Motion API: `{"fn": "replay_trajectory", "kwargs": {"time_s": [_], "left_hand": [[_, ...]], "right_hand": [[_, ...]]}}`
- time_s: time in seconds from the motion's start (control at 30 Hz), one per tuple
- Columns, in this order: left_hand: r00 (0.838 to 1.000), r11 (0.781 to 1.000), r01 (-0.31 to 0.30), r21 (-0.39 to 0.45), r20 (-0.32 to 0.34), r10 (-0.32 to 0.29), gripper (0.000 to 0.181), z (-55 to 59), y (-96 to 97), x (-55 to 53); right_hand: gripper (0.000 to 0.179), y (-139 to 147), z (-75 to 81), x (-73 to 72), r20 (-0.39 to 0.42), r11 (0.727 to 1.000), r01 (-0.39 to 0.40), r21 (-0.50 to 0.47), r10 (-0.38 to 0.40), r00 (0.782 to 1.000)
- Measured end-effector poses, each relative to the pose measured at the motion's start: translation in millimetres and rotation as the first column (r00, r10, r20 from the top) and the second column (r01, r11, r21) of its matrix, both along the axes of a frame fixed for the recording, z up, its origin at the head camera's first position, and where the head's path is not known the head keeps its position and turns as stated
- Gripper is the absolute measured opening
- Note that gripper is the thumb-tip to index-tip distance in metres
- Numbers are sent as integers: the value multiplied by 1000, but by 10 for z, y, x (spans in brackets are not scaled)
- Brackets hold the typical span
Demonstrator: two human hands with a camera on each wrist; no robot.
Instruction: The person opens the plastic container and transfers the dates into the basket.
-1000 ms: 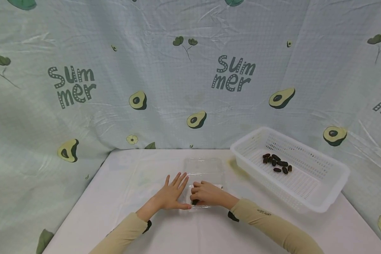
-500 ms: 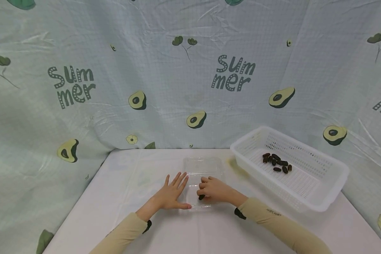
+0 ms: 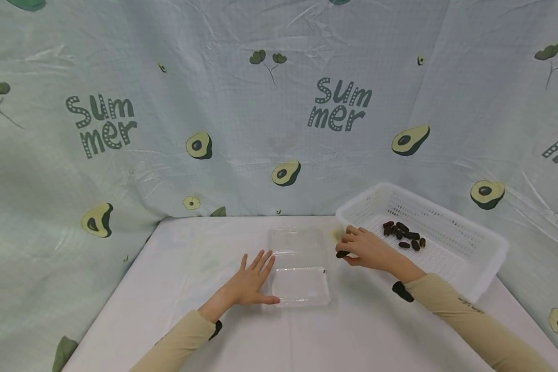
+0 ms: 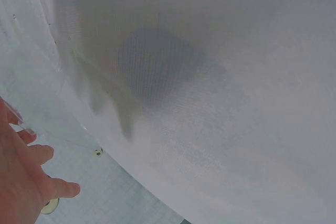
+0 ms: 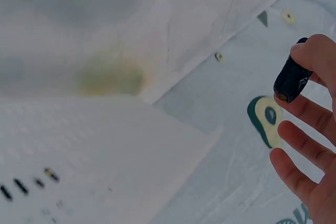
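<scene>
Between thumb and forefinger, my right hand (image 3: 369, 249) pinches a dark, wrinkled date (image 5: 293, 77) with a brownish tip. It is held over the table by the left side of a white perforated basket (image 3: 474, 274). The other right-hand fingers are spread in the right wrist view. My left hand (image 3: 247, 284) lies with fingers spread at the left edge of a clear plastic clamshell box (image 3: 302, 302). The box's lid (image 3: 295, 239) is folded back, away from me. No dates show inside the box.
Several more dates (image 3: 411, 235) lie in the basket, which stands at the right of the white-covered table (image 3: 260, 346). A pale curtain (image 3: 242, 103) printed with avocados rises behind the table's far edge.
My right hand has moved from over the box to the right and away from me, to the basket's left side, still holding the date. My left hand has stayed put.
</scene>
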State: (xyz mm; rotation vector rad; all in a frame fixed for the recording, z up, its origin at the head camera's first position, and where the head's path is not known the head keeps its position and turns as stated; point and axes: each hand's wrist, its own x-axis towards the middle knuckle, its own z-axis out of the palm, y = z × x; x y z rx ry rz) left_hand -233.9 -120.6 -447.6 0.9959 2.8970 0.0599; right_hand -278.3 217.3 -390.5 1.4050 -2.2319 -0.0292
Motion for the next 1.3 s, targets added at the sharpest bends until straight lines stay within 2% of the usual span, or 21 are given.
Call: {"fn": "replay_trajectory", "kwargs": {"time_s": [0.27, 0.37, 0.4, 0.5, 0.63, 0.77, 0.9, 1.07, 1.3], "left_hand": [[1000, 1000, -2, -1, 15, 2, 101, 16, 3, -2], [1000, 1000, -7, -8, 17, 7, 102, 19, 7, 3], [1000, 1000, -9, -9, 16, 9, 102, 23, 8, 6], [1000, 1000, -8, -13, 9, 9, 101, 29, 11, 9], [1000, 1000, -3, -9, 7, 3, 100, 34, 12, 10], [1000, 1000, -3, -8, 8, 3, 100, 27, 15, 11], [1000, 1000, -5, -13, 10, 5, 100, 15, 20, 13], [1000, 1000, -8, -17, 7, 8, 101, 12, 22, 13], [1000, 1000, -5, -23, 3, 5, 101, 26, 20, 17]], "right_hand": [[28, 518, 262, -90, -67, 998, 61, -36, -63, 996], [10, 685, 338, -131, -80, 996, 56, -73, -62, 995], [12, 735, 364, -145, -83, 995, 53, -87, -60, 995], [42, 871, 439, -188, -115, 992, 53, -115, -66, 991], [56, 1027, 525, -253, -172, 988, 94, -123, -114, 979], [63, 1189, 569, -328, -196, 973, 173, -150, -201, 960], [68, 1357, 569, -399, -179, 942, 283, -178, -314, 932], [22, 1524, 548, -485, -155, 898, 402, -180, -430, 890], [25, 1640, 434, -559, -158, 856, 495, -150, -515, 843]]}}
